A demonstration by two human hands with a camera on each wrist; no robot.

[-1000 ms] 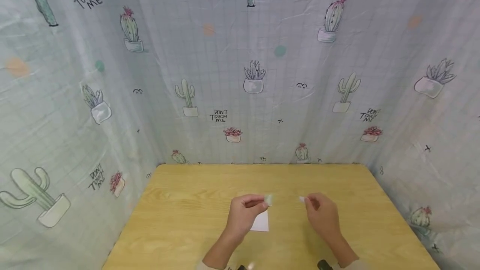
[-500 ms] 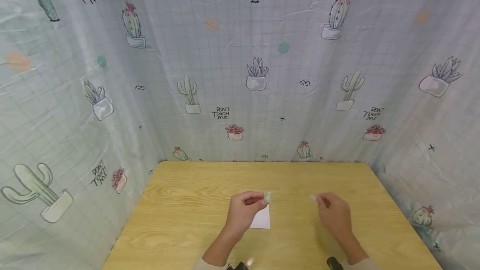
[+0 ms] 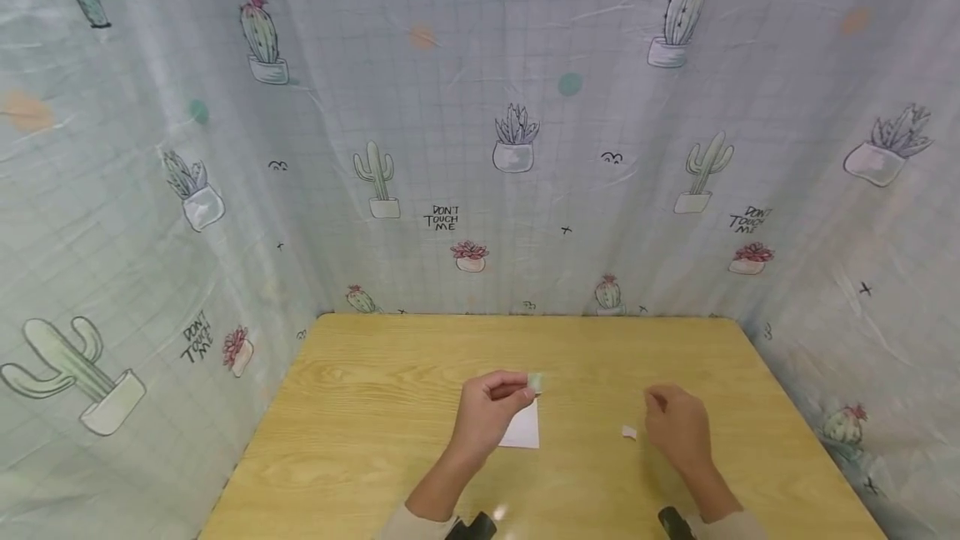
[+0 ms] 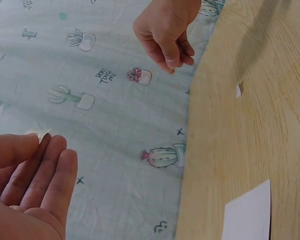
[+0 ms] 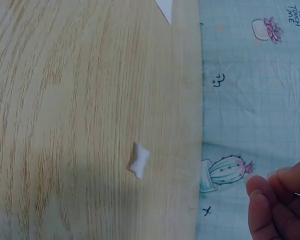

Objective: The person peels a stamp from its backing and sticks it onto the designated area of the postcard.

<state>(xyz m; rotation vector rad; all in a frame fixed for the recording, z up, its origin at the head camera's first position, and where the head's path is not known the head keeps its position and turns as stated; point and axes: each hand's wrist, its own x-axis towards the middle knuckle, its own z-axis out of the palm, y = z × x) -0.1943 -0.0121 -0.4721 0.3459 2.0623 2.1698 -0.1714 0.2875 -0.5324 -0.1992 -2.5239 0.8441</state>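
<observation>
My left hand (image 3: pixel 486 413) pinches a small pale green piece (image 3: pixel 535 382), thin and roughly square, between thumb and fingers above the table. In the left wrist view only a pale edge of this piece (image 4: pixel 39 133) shows past the fingertips. Off to the right, my right hand (image 3: pixel 678 425) hovers over the table with loosely bent fingers and nothing visible in them. A small white paper scrap (image 3: pixel 628 432) lies on the table just left of that hand; in the right wrist view the scrap (image 5: pixel 139 160) looks creased, with uneven edges.
A white sheet of paper (image 3: pixel 523 427) lies on the wooden table (image 3: pixel 375 440), partly hidden behind my left hand. A cactus-print curtain (image 3: pixel 480 190) hangs behind the table and along both sides.
My right hand has moved right and let go of the white paper scrap, which now lies on the table. The left hand keeps its pinch on the pale green piece.
</observation>
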